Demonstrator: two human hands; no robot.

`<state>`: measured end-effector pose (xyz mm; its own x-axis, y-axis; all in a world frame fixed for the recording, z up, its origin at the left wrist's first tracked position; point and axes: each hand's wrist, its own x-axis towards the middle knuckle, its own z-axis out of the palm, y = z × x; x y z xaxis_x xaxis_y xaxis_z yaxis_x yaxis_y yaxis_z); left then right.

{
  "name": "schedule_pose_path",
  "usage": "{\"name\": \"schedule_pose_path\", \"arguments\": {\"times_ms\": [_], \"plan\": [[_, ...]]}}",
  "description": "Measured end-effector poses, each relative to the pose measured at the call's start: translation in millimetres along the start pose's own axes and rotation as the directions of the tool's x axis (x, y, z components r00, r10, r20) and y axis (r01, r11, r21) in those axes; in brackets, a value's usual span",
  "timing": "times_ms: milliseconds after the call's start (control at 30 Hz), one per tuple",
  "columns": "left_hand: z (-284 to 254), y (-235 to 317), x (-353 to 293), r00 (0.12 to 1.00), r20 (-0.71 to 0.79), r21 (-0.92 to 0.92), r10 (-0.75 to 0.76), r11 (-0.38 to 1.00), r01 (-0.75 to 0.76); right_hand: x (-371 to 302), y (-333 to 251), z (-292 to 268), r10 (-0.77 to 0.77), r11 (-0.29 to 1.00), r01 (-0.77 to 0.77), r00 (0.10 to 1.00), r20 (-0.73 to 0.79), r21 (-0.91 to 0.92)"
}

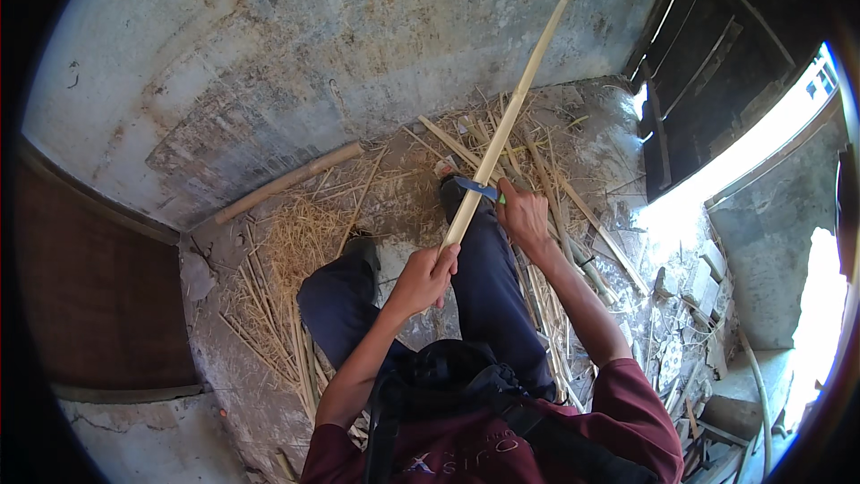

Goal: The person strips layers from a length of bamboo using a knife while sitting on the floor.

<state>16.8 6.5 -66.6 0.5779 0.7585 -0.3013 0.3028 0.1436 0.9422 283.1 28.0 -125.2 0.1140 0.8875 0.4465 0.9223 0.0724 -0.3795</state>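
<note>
**Supervisor:** Report the position of the workpiece.

**Operator:** I see a long pale bamboo strip [502, 130] running diagonally from the middle of the view up toward the grey concrete wall [269, 54]. Its lower end sits in the left hand [423, 276], above the knees.

**Supervisor:** Grip status, both hands.

**Operator:** My left hand is clenched around the lower end of the strip. My right hand [524, 213] is closed on the handle of a knife [477, 187], whose blue-grey blade lies against the strip just above the left hand.

**Supervisor:** Surroundings?

**Operator:** Below the hands I see legs in dark blue trousers [484, 287] and dark shoes. The floor around them carries straw-coloured shavings [287, 251] and loose split bamboo slats [573, 206]. A thicker bamboo pole [291, 181] lies at the foot of the wall, to the left. A dark wooden door [708, 63] stands at upper right, with bright daylight beside it.
</note>
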Motion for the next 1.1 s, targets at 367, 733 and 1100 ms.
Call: {"name": "schedule_pose_path", "arguments": {"times_ms": [367, 733, 1100], "plan": [[-8, 2, -17, 1.0, 0.005, 0.047, -0.026, 0.999, 0.026, 32, 41, 4, 0.121, 0.987, -0.125, 0.992, -0.047, -0.098], [-17, 14, -36, 1.0, -0.005, 0.039, -0.011, 0.999, 0.011, 28, 5, -18, -0.093, 0.996, 0.093, 0.996, -0.012, 0.006], [-24, 17, -55, 0.999, -0.023, 0.127, -0.031, 0.991, 0.034, 62, 58, -24, 0.021, 0.993, -0.043, 0.98, -0.196, -0.108]]}}
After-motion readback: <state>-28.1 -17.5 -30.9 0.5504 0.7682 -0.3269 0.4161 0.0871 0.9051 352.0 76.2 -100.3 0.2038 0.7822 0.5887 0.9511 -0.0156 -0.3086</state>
